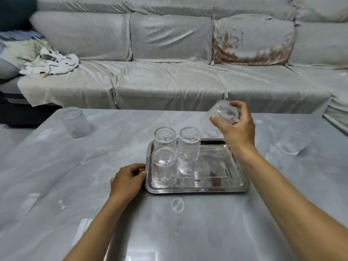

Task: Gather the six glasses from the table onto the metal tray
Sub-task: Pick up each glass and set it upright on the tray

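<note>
A shiny metal tray (pixel 222 174) lies in the middle of the grey table. Three ribbed clear glasses stand upside down on its left half: one at the back left (pixel 165 137), one beside it (pixel 189 143) and one in front (pixel 164 167). My right hand (pixel 238 127) grips a fourth glass (pixel 222 110), tilted, in the air above the tray's far right corner. My left hand (pixel 128 180) rests against the tray's left rim, fingers curled on the edge. Another glass (pixel 75 123) stands at the table's far left. A further glass (pixel 291 144) sits at the right.
The glossy grey table (pixel 75 185) has its far edge close to a long grey covered sofa (pixel 169 80). A crumpled white cloth (pixel 50 63) lies on the sofa's left end. The tray's right half is bare metal.
</note>
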